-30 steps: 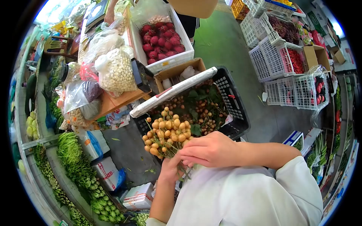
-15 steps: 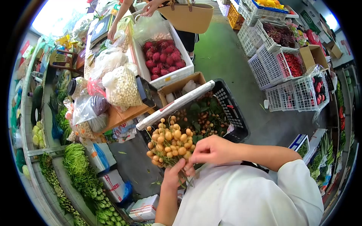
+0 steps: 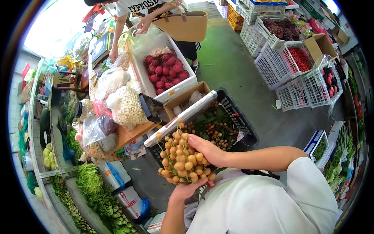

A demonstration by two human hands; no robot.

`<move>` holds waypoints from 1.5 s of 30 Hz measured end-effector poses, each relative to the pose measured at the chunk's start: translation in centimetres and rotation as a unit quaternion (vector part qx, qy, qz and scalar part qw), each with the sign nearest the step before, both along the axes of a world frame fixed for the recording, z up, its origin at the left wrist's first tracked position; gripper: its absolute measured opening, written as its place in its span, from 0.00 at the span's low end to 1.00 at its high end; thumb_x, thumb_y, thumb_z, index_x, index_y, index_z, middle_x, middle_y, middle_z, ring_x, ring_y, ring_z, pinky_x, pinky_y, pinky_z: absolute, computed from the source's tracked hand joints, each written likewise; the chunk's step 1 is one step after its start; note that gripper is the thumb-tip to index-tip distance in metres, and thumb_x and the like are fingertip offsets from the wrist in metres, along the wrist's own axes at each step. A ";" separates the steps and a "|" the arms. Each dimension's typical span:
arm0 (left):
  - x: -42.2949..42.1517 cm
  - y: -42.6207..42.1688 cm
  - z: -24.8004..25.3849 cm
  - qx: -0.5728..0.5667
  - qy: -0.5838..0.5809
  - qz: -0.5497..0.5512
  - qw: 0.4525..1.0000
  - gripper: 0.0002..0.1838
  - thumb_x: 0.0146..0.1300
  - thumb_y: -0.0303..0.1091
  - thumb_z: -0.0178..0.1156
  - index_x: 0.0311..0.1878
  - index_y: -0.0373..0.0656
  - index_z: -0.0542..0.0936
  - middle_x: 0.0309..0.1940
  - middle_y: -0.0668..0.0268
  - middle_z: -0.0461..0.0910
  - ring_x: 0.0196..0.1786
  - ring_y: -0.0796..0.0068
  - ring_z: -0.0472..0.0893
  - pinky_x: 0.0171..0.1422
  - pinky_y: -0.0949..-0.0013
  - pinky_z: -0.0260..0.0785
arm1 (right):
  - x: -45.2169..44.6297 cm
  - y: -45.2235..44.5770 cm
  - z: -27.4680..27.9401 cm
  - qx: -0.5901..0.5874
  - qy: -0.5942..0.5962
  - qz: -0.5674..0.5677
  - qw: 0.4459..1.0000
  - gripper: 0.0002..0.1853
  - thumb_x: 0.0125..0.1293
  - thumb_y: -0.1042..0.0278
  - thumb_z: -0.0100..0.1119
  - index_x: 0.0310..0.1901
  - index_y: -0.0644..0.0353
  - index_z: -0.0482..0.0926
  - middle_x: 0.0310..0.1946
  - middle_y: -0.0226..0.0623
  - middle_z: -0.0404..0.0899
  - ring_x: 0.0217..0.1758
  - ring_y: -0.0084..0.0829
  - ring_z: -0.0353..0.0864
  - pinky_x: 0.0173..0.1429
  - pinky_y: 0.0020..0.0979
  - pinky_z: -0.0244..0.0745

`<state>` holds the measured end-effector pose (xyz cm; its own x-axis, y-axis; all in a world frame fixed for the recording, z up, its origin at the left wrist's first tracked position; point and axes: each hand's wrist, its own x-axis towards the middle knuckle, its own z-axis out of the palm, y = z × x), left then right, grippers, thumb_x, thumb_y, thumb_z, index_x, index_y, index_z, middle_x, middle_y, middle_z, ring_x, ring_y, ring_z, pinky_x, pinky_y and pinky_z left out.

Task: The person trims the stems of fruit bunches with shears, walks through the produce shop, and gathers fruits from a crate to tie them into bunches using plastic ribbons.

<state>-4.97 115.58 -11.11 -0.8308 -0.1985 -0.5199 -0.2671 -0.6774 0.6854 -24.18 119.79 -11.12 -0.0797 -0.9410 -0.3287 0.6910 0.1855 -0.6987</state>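
A bunch of round yellow-brown fruit (image 3: 183,160) is held up in front of my body, over the near left side of a black crate. My left hand (image 3: 189,190) is wrapped round it from below, at the stems. Against the upper right side of the bunch lies my right hand (image 3: 207,150), its fingers partly hidden behind the fruit. Behind it, the black crate (image 3: 246,126) holds more small brown fruit and green leaves (image 3: 214,124). A long white foam board (image 3: 181,118) stands along the crate's far side.
Dragon fruit (image 3: 165,72) fills a white crate beyond. On the wooden table (image 3: 132,134) sit bagged goods (image 3: 126,107). Another person (image 3: 144,23) with a tan bag reaches over it. White crates of fruit (image 3: 272,66) stand right; greens (image 3: 95,183) lie left.
My right hand has moved from the stems up to the side of the bunch. The bunch now sits lower and further right. More of the other person shows at the top.
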 end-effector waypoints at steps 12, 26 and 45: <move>0.5 0.4 -0.8 -0.009 0.007 -0.048 0.999 0.11 0.74 0.32 0.63 0.51 0.35 0.77 0.34 0.65 0.80 0.37 0.74 0.79 0.43 0.67 0.76 | 0.1 -0.5 -1.9 -0.056 -0.062 0.049 0.995 0.32 0.86 0.48 0.40 0.80 0.61 0.56 0.72 0.35 0.69 0.73 0.25 0.69 0.77 0.30 0.65; 4.4 1.2 1.0 0.176 0.014 0.050 0.983 0.19 0.71 0.44 0.64 0.44 0.34 0.72 0.22 0.71 0.62 0.23 0.77 0.63 0.27 0.69 0.55 | -5.3 1.9 0.0 -0.077 0.538 -0.010 0.839 0.09 0.68 0.64 0.72 0.46 0.56 0.87 0.31 0.32 0.78 0.30 0.27 0.76 0.34 0.29 0.72; 5.4 0.5 1.2 0.220 0.008 0.018 0.975 0.20 0.72 0.38 0.63 0.55 0.30 0.73 0.23 0.73 0.60 0.23 0.80 0.60 0.25 0.73 0.51 | -8.2 0.2 1.9 -0.112 0.436 0.339 0.826 0.13 0.68 0.64 0.65 0.49 0.63 0.87 0.40 0.41 0.87 0.35 0.40 0.84 0.41 0.38 0.80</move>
<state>0.45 116.11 -9.93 -0.8360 0.0116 -0.5486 -0.2297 -0.9153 0.3307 -32.33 119.96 -9.19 0.3770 -0.8957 -0.2356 -0.3031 0.1210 -0.9452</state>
